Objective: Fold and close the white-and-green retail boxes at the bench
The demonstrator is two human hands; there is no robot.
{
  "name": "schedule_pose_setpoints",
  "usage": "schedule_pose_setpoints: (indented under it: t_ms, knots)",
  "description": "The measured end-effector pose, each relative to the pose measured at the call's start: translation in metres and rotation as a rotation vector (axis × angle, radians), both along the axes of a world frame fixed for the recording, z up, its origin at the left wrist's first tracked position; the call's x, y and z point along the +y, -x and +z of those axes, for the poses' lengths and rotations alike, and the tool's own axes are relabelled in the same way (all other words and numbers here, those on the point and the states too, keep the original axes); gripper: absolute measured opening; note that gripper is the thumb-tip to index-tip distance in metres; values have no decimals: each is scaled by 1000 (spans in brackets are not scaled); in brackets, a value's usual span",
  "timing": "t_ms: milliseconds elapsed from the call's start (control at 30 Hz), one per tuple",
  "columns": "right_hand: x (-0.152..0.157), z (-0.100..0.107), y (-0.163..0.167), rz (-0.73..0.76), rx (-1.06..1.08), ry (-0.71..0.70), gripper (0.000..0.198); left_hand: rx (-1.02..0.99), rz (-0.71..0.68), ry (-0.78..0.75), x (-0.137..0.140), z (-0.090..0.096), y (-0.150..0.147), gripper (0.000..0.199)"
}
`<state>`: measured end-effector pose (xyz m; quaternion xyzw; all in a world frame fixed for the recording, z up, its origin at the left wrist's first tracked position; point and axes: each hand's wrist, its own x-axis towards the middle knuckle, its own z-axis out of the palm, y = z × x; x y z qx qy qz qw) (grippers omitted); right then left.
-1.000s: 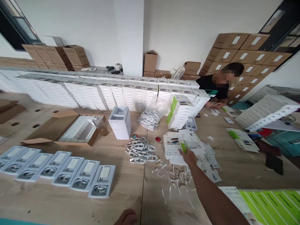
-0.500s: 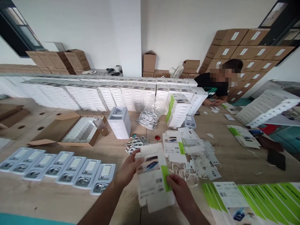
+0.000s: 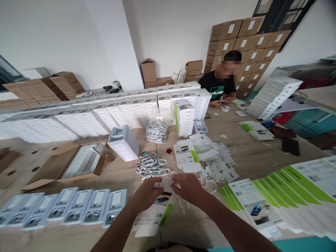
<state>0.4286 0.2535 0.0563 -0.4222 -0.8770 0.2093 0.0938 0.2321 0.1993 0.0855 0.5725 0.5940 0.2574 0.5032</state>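
A flat printed carton (image 3: 147,218), white with a green strip and a picture of a device, lies near the table's front edge under my forearms. My left hand (image 3: 150,192) pinches the carton's far end on its left side. On the right side of that same end, my right hand (image 3: 185,187) is closed with thumb and fingers together. Just beyond my hands sits a heap of white cables (image 3: 151,164). To the right of it are a stack of flat cartons (image 3: 185,155) and a pile of white card scraps (image 3: 223,164).
Blue-grey trays (image 3: 90,206) holding chargers and cables line the left. Behind them stand an open brown box (image 3: 84,164) and stacked trays (image 3: 123,141). Fanned green-and-white cartons (image 3: 288,189) cover the right front. Rows of white boxes (image 3: 126,110) run across the back; a co-worker (image 3: 220,84) sits beyond.
The carton has come down and left toward the table. Both hands have moved to its far end, closer together. The view has turned to the right.
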Motion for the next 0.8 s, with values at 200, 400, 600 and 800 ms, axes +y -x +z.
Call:
schedule_pose_setpoints:
  t_ms: [200, 400, 600, 800]
  knots:
    - [-12, -12, 8, 58, -93, -62, 18, 157, -37, -8, -13, 2, -2, 26]
    - [-28, -21, 17, 109, 24, 84, 19, 505, -97, -56, -22, 1, 0, 18]
    - [-36, -45, 2, 112, 437, 989, 25, 694, -222, -86, -33, -11, 4, 17]
    - [-43, -80, -5, 76, 523, 1215, 18, 635, -360, -100, -29, -23, -4, 17]
